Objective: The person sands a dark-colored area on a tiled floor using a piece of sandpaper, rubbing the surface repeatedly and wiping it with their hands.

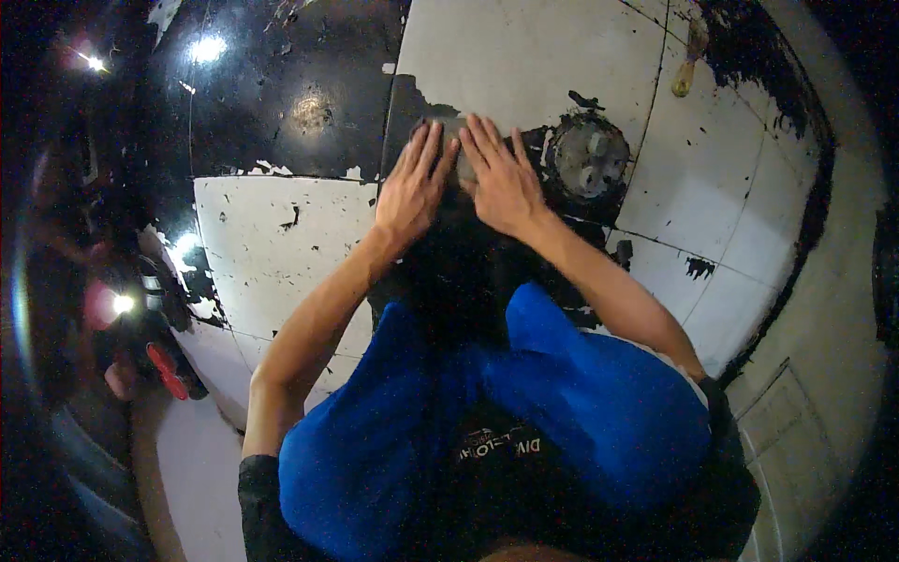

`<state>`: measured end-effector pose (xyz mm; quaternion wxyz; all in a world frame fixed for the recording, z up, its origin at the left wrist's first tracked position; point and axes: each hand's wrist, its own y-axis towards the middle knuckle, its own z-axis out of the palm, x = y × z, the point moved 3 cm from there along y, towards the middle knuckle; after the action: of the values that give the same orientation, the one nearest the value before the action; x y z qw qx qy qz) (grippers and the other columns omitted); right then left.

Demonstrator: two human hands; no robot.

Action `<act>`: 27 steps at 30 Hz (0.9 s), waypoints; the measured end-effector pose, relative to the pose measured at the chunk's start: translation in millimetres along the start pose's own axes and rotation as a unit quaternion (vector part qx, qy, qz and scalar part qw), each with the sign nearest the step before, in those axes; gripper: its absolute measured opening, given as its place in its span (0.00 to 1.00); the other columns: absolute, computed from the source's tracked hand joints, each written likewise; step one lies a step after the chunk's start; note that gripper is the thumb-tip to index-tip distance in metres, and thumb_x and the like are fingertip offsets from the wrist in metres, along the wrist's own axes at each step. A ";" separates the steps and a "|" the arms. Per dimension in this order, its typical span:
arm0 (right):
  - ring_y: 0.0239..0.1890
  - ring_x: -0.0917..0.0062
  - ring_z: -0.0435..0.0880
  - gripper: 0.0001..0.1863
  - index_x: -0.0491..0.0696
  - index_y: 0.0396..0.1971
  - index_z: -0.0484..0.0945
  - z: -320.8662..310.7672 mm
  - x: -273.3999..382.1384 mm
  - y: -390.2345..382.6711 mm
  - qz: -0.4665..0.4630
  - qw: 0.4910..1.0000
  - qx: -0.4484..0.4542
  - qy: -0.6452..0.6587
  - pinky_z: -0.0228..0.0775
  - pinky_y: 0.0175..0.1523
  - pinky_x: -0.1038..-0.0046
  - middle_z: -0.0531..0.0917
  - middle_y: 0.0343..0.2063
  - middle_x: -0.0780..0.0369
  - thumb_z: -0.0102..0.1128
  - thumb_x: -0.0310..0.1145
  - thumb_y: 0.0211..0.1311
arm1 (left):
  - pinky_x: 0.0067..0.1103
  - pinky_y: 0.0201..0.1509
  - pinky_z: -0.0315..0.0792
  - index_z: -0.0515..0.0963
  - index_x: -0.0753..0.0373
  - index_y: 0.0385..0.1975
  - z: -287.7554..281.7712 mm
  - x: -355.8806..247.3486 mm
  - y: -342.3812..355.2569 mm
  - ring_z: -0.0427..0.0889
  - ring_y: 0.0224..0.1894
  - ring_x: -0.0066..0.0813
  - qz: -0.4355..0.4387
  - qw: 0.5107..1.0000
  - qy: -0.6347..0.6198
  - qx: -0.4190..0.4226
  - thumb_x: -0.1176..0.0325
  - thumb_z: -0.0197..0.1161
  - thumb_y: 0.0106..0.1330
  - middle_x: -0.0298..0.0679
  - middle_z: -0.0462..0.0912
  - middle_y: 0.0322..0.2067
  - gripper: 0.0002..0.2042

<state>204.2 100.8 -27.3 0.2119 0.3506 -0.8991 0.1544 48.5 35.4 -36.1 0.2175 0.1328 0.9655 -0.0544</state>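
My left hand (412, 183) lies palm down with fingers straight, over the dark-coated floor (440, 253) beside the edge of a white tile (286, 248). Close to it, my right hand (501, 183) is also palm down, fingers extended, touching a greyish patch or piece (464, 164) that shows between the two hands; I cannot tell what it is, as my fingers partly cover it. Just right of my right hand is a round, crusted floor fitting (590, 155) with dark material around it.
A yellow-handled tool (684, 77) lies at the upper right. Black-coated tiles (281, 84) fill the upper left, with flaking patches. My blue-clad knees (609, 403) are below my arms. A red sandal-like object (167, 370) sits at the left, near a light ledge (187, 478).
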 end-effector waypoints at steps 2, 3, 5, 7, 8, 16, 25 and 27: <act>0.77 0.62 0.52 0.39 0.43 0.72 0.58 -12.1 -5.5 19.2 -0.017 0.998 -0.009 -0.059 0.41 0.76 0.47 0.54 0.75 0.55 0.60 0.37 0.63 | 0.40 0.76 0.54 0.55 0.61 0.74 -12.6 8.2 25.3 0.53 0.75 0.55 -0.020 1.000 0.008 -0.011 0.75 0.55 0.61 0.54 0.51 0.74 0.36; 0.77 0.63 0.52 0.40 0.44 0.72 0.56 -17.3 -1.4 26.5 -0.016 0.999 -0.010 -0.046 0.41 0.76 0.48 0.53 0.75 0.55 0.60 0.37 0.62 | 0.40 0.76 0.55 0.55 0.61 0.74 -13.1 7.9 27.6 0.53 0.75 0.55 -0.021 0.999 0.014 -0.031 0.75 0.55 0.61 0.54 0.52 0.74 0.36; 0.77 0.63 0.52 0.40 0.44 0.72 0.57 -5.6 8.5 2.4 0.002 0.999 0.011 -0.039 0.41 0.76 0.47 0.54 0.75 0.55 0.60 0.37 0.62 | 0.40 0.76 0.56 0.56 0.61 0.74 -8.2 0.5 13.6 0.54 0.74 0.55 -0.022 0.999 0.023 -0.021 0.75 0.54 0.61 0.54 0.52 0.74 0.36; 0.76 0.64 0.54 0.35 0.42 0.70 0.61 1.7 6.4 -17.9 0.012 1.000 0.005 0.013 0.40 0.77 0.48 0.56 0.74 0.54 0.53 0.32 0.61 | 0.39 0.75 0.58 0.57 0.61 0.73 -0.2 -8.0 -4.9 0.55 0.74 0.55 -0.002 1.000 0.023 0.010 0.76 0.55 0.60 0.54 0.52 0.73 0.36; 0.76 0.64 0.54 0.35 0.42 0.70 0.61 2.8 -0.6 -12.2 0.014 1.000 -0.001 0.009 0.40 0.77 0.48 0.56 0.74 0.54 0.53 0.32 0.61 | 0.39 0.75 0.58 0.57 0.61 0.73 -0.6 -1.6 2.5 0.55 0.74 0.55 0.004 1.000 0.025 0.006 0.76 0.55 0.60 0.54 0.52 0.73 0.36; 0.77 0.62 0.52 0.39 0.41 0.70 0.59 -3.9 6.1 -12.6 0.030 0.999 0.018 0.017 0.40 0.76 0.47 0.54 0.75 0.54 0.62 0.34 0.60 | 0.39 0.77 0.52 0.59 0.61 0.72 -0.4 -12.5 -0.1 0.53 0.75 0.55 -0.038 0.999 0.003 0.017 0.78 0.56 0.59 0.54 0.51 0.74 0.36; 0.77 0.61 0.52 0.38 0.41 0.70 0.60 -4.5 7.3 -14.3 0.044 0.998 0.027 0.042 0.37 0.77 0.47 0.55 0.75 0.54 0.60 0.35 0.61 | 0.40 0.76 0.54 0.58 0.62 0.73 -2.5 -19.9 2.0 0.51 0.76 0.53 -0.053 0.999 -0.004 0.002 0.76 0.53 0.62 0.53 0.52 0.74 0.35; 0.77 0.61 0.52 0.38 0.41 0.70 0.60 -10.9 1.2 -6.1 0.030 0.999 0.020 0.030 0.37 0.77 0.47 0.55 0.75 0.54 0.61 0.35 0.61 | 0.40 0.76 0.54 0.58 0.62 0.73 -7.5 -15.4 4.6 0.50 0.76 0.53 -0.047 0.998 -0.030 0.032 0.76 0.54 0.61 0.54 0.52 0.74 0.35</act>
<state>210.7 100.5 -16.5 0.2270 0.3233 -0.8991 0.1888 60.2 37.4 -22.9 0.2388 0.0929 0.9615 -0.0992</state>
